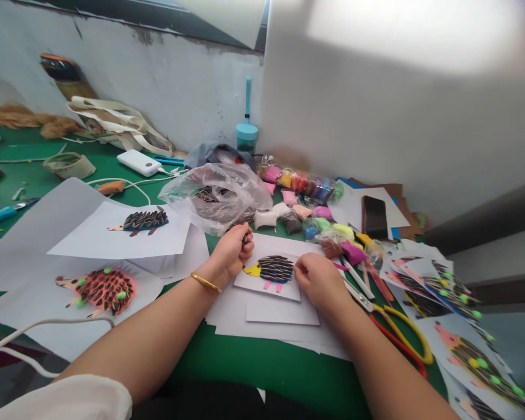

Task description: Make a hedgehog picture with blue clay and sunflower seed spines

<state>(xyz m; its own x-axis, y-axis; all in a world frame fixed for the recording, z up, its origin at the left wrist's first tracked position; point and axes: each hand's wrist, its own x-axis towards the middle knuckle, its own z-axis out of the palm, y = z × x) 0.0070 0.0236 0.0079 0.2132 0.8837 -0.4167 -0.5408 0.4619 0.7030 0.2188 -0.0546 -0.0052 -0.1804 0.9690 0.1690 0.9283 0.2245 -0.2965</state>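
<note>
A hedgehog picture (275, 269) with a yellow face, pink feet and dark striped seeds on a blue body lies on a white card, on top of stacked white sheets (284, 315). Over the card's upper left corner, my left hand (235, 248) is closed around some dark seeds. My right hand (319, 279) rests at the card's right side, fingers bent together by the hedgehog's back; whether they hold anything is hidden. Behind my left hand is a clear plastic bag (221, 195) with dark seeds inside.
Clay packets (319, 224) spread behind the card. Scissors (398, 332) with yellow and red handles lie beside my right forearm. Finished-looking hedgehog pictures (146, 220) lie left, others (476, 359) right. A phone (374, 217), power bank (139, 163) and blue cup (247, 137) stand farther back.
</note>
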